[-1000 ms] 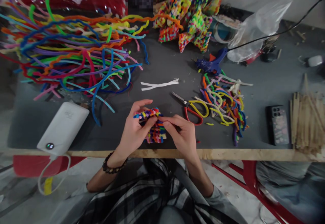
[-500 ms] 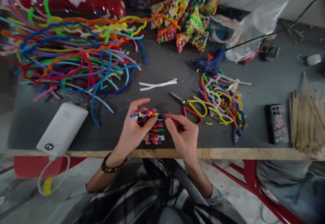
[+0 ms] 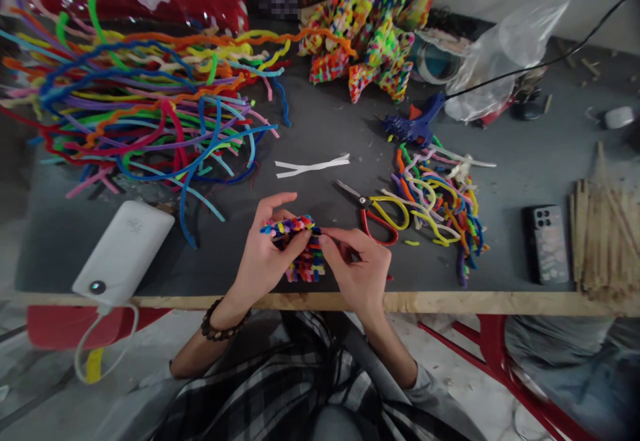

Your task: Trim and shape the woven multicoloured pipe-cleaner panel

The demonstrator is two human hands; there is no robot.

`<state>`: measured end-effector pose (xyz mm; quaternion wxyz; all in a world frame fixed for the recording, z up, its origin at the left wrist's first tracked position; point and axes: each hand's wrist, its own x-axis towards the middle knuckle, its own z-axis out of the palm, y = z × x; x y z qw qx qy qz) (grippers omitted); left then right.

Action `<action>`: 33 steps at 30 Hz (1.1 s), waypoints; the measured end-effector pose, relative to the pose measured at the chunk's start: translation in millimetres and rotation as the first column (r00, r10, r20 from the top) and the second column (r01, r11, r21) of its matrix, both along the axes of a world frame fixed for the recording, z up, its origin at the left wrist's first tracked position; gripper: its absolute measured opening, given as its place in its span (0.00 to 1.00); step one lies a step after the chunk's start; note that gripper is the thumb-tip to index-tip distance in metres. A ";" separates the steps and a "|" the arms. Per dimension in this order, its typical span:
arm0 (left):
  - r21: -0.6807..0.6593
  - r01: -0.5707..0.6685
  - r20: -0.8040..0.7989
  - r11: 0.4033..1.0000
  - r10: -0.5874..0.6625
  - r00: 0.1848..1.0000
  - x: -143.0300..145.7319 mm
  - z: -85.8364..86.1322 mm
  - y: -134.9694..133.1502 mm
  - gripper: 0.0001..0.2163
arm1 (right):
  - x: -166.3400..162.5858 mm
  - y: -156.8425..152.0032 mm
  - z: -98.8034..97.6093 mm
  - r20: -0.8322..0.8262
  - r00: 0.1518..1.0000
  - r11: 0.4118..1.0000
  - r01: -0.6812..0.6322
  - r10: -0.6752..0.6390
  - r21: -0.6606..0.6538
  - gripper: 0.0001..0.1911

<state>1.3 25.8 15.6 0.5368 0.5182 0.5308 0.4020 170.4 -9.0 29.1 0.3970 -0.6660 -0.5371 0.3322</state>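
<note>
A multicoloured woven pipe-cleaner piece [image 3: 306, 270] is held near the table's front edge, its folded upper rim showing a row of bright bumps. My left hand [image 3: 270, 244] grips it from the left, thumb pressed on the inside and index finger stretched out past it. At its right edge, my right hand [image 3: 357, 261] pinches thumb and index finger together on a dark pipe-cleaner end; the tip is mostly hidden by the fingers. Scissors [image 3: 370, 211] with one red and one yellow handle lie just beyond my right hand. Two crossed white strips [image 3: 313, 166] rest farther back.
Long pipe cleaners [image 3: 165, 114] are heaped at left, behind a white power bank [image 3: 125, 251]. Short pieces [image 3: 440, 201] and a blue glue gun [image 3: 415, 124] lie right of the scissors. Woven stars [image 3: 370, 41] stand at the back. A phone [image 3: 546, 244] and wooden sticks [image 3: 605, 234] are far right.
My right hand has moved slightly left, closing its fingertips at the woven piece's right edge. The woven piece has tilted a little in my left hand.
</note>
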 end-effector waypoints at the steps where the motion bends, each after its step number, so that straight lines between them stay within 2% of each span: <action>1: -0.006 0.003 0.001 1.000 -0.003 1.000 -0.3 -0.1 0.2 0.25 | -0.1 0.3 0.0 0.022 1.000 1.000 -0.009 0.009 0.028 0.07; 10: 0.011 -0.008 -0.055 1.000 0.009 0.998 -1.4 -3.5 -0.4 0.25 | -5.5 -3.9 -4.6 0.222 0.975 0.979 -0.056 0.011 0.198 0.07; 17: 0.021 -0.013 -0.092 1.000 0.015 0.996 -1.1 -1.0 -0.4 0.25 | -7.2 -3.4 -7.8 0.469 0.883 0.929 -0.147 -0.032 0.340 0.08; 20: 0.004 -0.018 -0.072 1.000 0.018 0.997 -1.0 0.5 -0.5 0.25 | -7.4 -3.1 -5.6 0.454 0.891 0.932 -0.166 0.002 0.321 0.08; 27: -0.005 -0.012 -0.040 1.000 0.012 0.999 -1.5 -2.5 -2.5 0.25 | -2.3 -2.7 -8.3 0.411 0.893 0.951 -0.266 0.180 0.160 0.12; 30: 0.008 -0.008 -0.023 1.000 0.008 1.000 -3.4 -3.1 -2.5 0.25 | 2.5 0.6 -4.0 0.277 0.929 0.950 -0.288 0.246 0.122 0.12; 33: -0.008 0.029 -0.007 1.000 -0.029 1.000 -5.3 -2.4 -1.6 0.27 | 7.3 4.3 4.1 0.087 0.979 0.981 -0.187 0.182 0.049 0.10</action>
